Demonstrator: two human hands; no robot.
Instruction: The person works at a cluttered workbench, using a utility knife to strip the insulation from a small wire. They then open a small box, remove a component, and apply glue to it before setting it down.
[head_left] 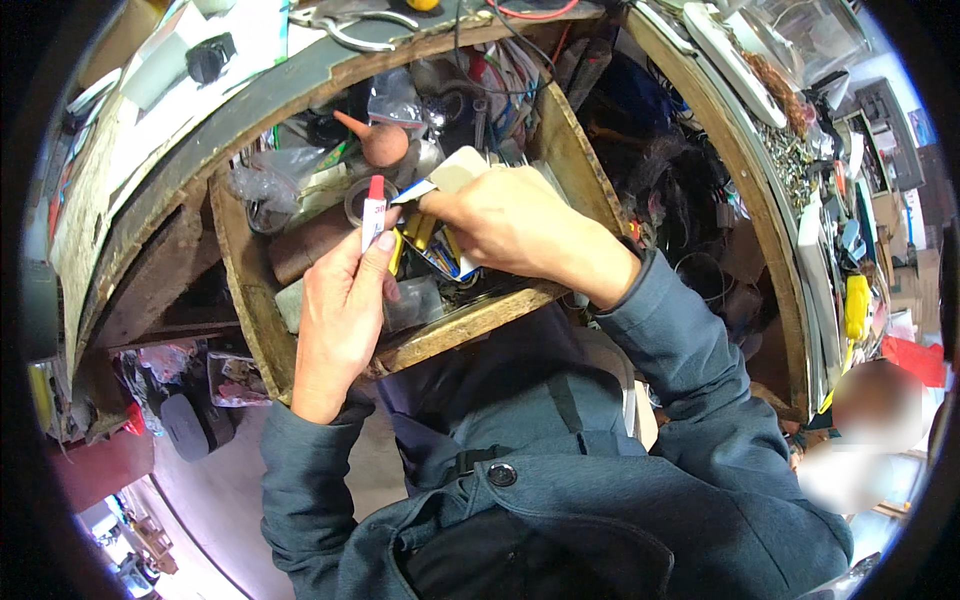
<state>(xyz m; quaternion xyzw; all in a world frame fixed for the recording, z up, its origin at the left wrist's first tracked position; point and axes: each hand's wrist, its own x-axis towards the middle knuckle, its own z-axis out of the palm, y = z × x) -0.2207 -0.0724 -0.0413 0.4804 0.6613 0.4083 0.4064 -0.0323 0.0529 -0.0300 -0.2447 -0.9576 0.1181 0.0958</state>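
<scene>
Dark coat (700, 520) is filling the foreground beside a cluttered wooden drawer (470, 328), whose contents are apparently being picked through, the next move calling for a careful reach. The right hand (510, 220) is curling over a small blue-edged box (466, 267), fingertips hidden, hold unclear. Plastic bag (392, 100) and orange rubber bulb (384, 147) are crowding the far side; above the drawer, a red-capped white tube (373, 225) is standing in the left hand's (342, 295) near-closed pinch.
</scene>
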